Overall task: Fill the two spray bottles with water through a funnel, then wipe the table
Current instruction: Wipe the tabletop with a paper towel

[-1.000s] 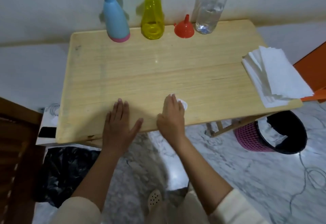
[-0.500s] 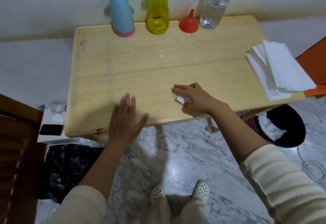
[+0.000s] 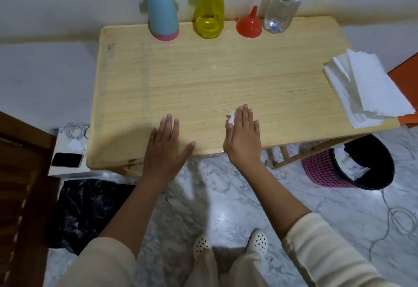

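Wiping seems in hand. Lower centre, the left hand point(image 3: 167, 148) lies flat on the table point(image 3: 226, 72), fingers straight. Right of it, the right hand point(image 3: 243, 137) presses a tissue wad point(image 3: 231, 118) with straight fingers. The blue spray bottle point(image 3: 162, 15) and yellow spray bottle point(image 3: 209, 15) stand top centre. The next move likely calls for a firm sweep rightward.

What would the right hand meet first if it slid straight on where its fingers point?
The right hand has bare table ahead, then probably the red funnel at the far edge; the clear bottle stands close beside that line.
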Demonstrator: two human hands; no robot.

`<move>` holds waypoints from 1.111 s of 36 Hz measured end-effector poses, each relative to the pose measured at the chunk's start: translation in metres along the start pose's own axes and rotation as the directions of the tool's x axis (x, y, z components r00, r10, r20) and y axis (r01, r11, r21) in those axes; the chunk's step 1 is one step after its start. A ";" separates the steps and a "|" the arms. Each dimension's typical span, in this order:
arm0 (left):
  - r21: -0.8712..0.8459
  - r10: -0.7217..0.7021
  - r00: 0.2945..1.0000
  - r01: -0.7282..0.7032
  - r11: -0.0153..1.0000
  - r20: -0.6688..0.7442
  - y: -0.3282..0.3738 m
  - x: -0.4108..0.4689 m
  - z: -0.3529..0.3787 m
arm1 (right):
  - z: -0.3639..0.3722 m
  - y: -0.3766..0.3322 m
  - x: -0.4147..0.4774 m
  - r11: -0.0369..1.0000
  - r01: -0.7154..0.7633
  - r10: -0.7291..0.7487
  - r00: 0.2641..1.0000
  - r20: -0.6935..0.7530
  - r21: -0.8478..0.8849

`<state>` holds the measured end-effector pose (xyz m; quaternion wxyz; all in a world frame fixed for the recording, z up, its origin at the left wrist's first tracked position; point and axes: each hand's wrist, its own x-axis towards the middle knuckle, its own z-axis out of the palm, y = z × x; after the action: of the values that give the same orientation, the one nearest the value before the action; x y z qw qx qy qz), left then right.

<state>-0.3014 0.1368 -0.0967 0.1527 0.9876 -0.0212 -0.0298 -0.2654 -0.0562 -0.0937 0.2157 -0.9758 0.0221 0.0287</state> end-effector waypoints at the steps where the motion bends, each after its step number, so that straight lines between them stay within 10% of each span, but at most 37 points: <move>1: 0.001 0.010 1.000 -0.011 1.000 0.011 -0.002 0.000 -0.001 | 0.003 -0.006 0.000 0.999 -0.032 0.032 0.999 -0.012 0.005; 9: 0.058 0.063 0.998 -0.064 0.996 0.021 -0.049 0.001 -0.020 | 0.027 -0.052 0.019 0.988 -0.154 0.153 0.986 -0.071 -0.008; 17: -0.015 -0.211 0.976 0.211 0.977 -0.049 -0.090 -0.012 -0.031 | 0.050 -0.118 0.054 0.992 0.119 -0.122 0.987 0.102 0.033; 26: -0.021 -0.287 0.951 0.287 0.958 -0.114 -0.096 -0.036 -0.030 | 0.047 -0.128 0.046 0.842 0.539 -0.518 0.794 0.317 0.026; 40: -0.055 -0.366 0.916 0.362 0.930 -0.161 -0.082 -0.039 -0.022 | 0.016 -0.103 0.056 0.758 0.621 -0.627 0.611 0.482 0.199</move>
<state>-0.3361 0.2233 -0.0990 0.1574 0.9713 0.1763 0.0257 -0.2048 0.0426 -0.0682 0.2156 -0.8744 -0.3776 0.2152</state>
